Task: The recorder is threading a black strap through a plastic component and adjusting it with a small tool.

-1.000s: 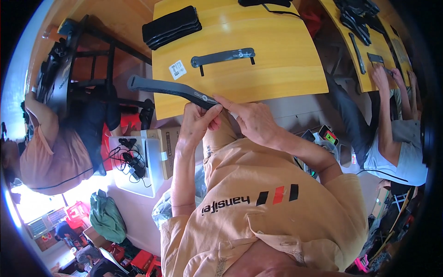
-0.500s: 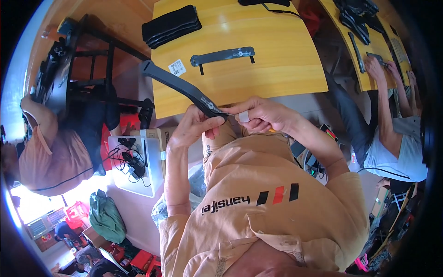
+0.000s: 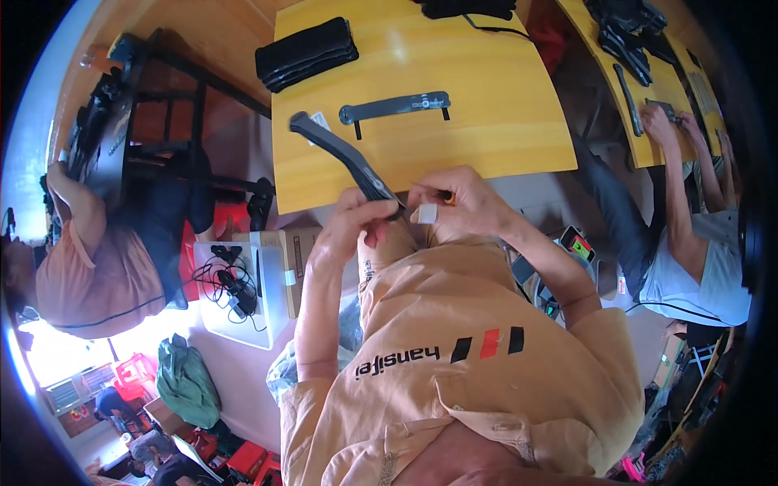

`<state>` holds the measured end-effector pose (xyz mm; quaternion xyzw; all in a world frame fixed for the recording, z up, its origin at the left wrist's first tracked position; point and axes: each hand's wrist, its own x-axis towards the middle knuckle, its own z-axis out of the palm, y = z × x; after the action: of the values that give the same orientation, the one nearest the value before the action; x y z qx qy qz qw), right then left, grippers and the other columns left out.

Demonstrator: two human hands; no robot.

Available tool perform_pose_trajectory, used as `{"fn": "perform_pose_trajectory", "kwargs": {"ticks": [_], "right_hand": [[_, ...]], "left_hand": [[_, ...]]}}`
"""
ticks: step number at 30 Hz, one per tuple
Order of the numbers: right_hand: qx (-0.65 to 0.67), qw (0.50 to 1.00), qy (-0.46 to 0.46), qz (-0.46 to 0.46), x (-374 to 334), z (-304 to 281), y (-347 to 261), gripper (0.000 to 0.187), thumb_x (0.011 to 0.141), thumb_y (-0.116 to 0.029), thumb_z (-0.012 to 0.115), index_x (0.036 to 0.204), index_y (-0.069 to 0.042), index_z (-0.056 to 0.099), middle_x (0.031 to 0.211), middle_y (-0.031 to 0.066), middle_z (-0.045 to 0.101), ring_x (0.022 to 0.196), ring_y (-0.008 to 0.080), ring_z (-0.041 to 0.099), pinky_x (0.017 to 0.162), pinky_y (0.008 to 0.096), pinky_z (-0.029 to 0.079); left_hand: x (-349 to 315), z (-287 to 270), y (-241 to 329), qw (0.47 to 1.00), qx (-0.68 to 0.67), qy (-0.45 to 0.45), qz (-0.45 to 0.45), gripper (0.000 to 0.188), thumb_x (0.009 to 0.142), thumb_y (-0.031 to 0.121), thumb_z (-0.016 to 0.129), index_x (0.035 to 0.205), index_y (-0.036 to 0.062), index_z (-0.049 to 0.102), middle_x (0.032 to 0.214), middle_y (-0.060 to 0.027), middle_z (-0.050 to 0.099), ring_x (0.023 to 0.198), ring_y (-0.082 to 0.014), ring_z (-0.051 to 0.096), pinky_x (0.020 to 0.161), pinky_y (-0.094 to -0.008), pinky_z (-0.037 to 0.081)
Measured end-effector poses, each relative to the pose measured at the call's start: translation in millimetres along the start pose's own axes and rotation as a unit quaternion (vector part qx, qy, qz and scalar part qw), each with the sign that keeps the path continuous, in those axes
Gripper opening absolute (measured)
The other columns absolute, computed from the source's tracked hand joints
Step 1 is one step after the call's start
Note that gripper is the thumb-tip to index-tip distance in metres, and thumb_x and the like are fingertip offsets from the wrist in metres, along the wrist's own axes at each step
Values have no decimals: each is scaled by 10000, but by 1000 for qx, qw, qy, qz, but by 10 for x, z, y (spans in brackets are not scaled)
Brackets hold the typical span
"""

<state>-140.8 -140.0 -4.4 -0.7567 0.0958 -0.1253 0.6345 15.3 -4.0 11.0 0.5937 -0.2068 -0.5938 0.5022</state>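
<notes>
My left hand (image 3: 356, 223) is closed on one end of a long, curved dark grey strip (image 3: 344, 154) with pale print, its thumb pressed on the near end. The far end of that strip reaches over the table's front edge and covers part of a white label (image 3: 318, 125). Close beside the held end, my right hand (image 3: 470, 202) has curled fingers, one wrapped in white tape (image 3: 426, 213). A small black-and-orange tool (image 3: 446, 197) shows between its fingers; its kind is hidden. A similar strip (image 3: 395, 106) with two short black tabs lies on the table.
The yellow wooden table (image 3: 502, 130) bears a stack of folded black pieces (image 3: 308, 55) and a black item with a cord at the far edge. A white bin of black cables (image 3: 267, 304) stands at lower left. People sit at tables on both sides.
The strip's far end has swung right and nearer, now overlapping the label. My right hand's fingers have drawn back slightly from the strip's end, and the orange-marked tool shows higher in the hand.
</notes>
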Motion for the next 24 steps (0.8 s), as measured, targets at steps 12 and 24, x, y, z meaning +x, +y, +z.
{"fn": "perform_pose_trajectory", "kwargs": {"ticks": [12,24], "right_hand": [[-94,982,-154,-57,-31,-42,-210,72,761,-89,519,766,-21,540,593,105,495,520,214,491,509,313,367],[410,856,-178,261,-170,-154,-341,92,710,-104,542,659,-27,536,526,-10,458,345,29,343,329,164,229]], "left_hand": [[-165,145,-92,994,-6,-104,-24,195,799,177,576,766,-15,588,549,-52,557,423,-94,507,378,-171,373],[-486,295,-3,958,-196,-197,-77,214,816,207,589,693,36,556,535,6,508,387,-28,437,332,-137,303]]}}
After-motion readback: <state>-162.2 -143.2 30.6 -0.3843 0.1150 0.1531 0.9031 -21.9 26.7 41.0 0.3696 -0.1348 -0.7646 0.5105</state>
